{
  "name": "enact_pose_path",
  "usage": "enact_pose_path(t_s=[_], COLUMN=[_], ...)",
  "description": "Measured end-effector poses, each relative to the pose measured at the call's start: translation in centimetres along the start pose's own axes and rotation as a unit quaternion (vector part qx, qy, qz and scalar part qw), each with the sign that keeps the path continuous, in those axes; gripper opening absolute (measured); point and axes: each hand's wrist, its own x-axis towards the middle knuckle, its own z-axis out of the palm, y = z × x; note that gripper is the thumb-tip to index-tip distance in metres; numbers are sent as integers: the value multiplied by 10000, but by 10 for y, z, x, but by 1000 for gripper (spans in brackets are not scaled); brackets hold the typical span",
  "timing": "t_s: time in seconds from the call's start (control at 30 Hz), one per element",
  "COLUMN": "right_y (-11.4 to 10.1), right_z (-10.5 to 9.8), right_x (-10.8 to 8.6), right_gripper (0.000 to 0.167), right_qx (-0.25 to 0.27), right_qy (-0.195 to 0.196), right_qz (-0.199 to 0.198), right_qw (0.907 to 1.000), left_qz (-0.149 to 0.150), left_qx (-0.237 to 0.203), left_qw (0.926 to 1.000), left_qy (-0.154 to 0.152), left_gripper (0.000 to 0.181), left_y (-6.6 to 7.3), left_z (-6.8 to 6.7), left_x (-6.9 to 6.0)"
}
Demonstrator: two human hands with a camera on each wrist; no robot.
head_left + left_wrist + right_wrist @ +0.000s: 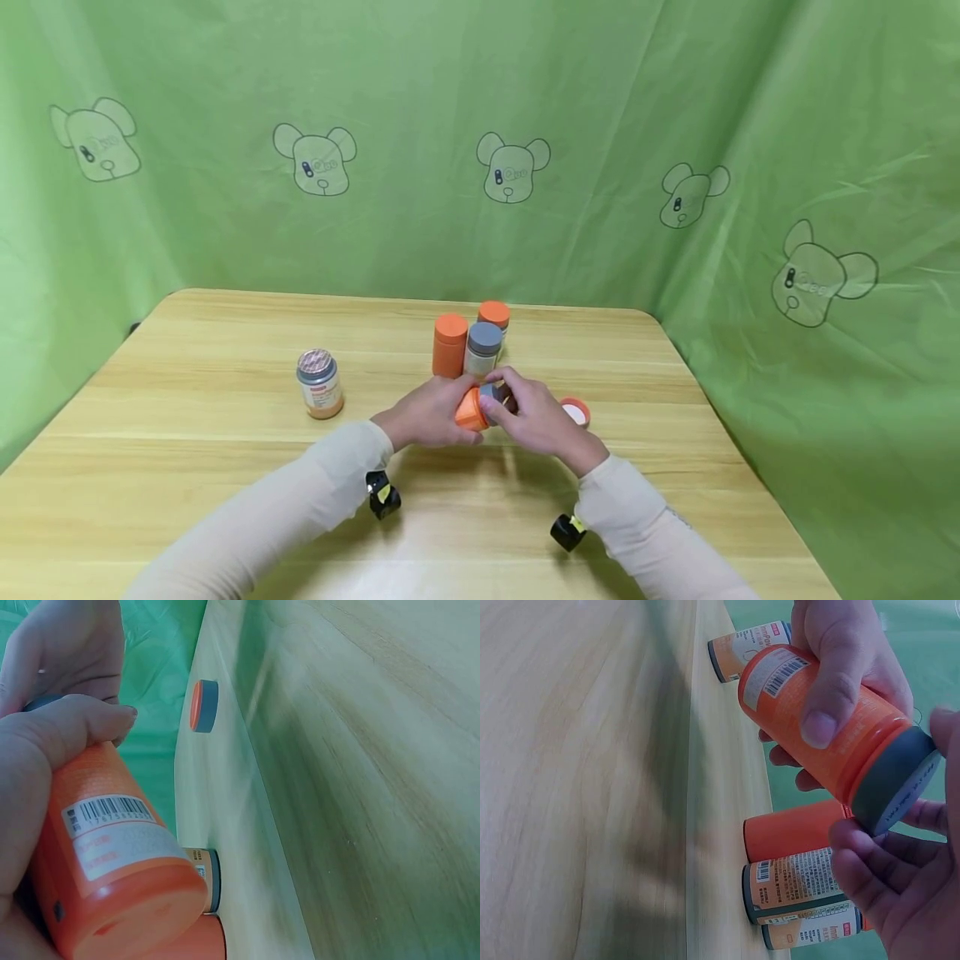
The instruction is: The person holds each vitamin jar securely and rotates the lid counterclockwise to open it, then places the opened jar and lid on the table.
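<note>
An orange bottle (pixel 802 712) is held tilted above the table, my left hand (pixel 431 412) wrapped around its body. With thumb and fingers, my right hand (pixel 536 421) pinches the bottle's dark grey lid (pixel 898 780), which sits on the neck. The bottle's base and barcode label (pixel 109 814) face the left wrist camera. Just behind the hands stand an orange bottle with an orange lid (pixel 450 346), a grey-lidded bottle (pixel 483 346) and another orange-lidded bottle (pixel 494 312). Beside my right hand, a loose lid (pixel 575 411) lies with its white inside up, partly hidden.
Off to the left stands a labelled bottle (pixel 320 385) with a patterned seal across its top and no lid on it. The wooden table (pixel 225 500) ends at a green curtain (pixel 420 75) behind and to the right.
</note>
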Motion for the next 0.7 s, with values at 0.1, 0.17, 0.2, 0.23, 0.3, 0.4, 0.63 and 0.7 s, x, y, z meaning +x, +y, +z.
enact_pose_path(t_s=[0.1, 0.17, 0.2, 0.23, 0.3, 0.4, 0.63, 0.7], right_y=[-1, -1, -1, -1, -1, 1, -1, -1], right_z=[-1, -1, -2, -2, -2, -3, -1, -1], right_x=[-1, -1, -2, -2, -3, -2, -3, -3], right_gripper=[30, 32, 33, 34, 36, 38, 30, 29], right_qx=[69, 159, 216, 263, 326, 294, 91, 120], right_qy=[-55, -80, -78, -68, -25, 62, 245, 299], right_qz=[34, -38, -84, -144, -260, -347, -32, -10], right_qw=[10000, 9998, 9997, 9995, 9991, 9989, 9997, 9995], left_qz=[-9, -27, -34, -48, -70, -108, -62, -52], left_qx=[-6, -22, -42, -49, -63, -92, 22, 43], left_qw=[10000, 10000, 10000, 10000, 10000, 9999, 10000, 10000], left_qy=[-24, -34, -34, -32, -6, 40, 53, 39], left_gripper=[60, 61, 62, 62, 63, 63, 60, 61], left_y=[0, 1, 1, 1, 1, 1, 3, 5], left_z=[0, 0, 0, -1, -1, 0, -1, -2], left_x=[0, -1, -1, -1, 0, 1, 2, 2])
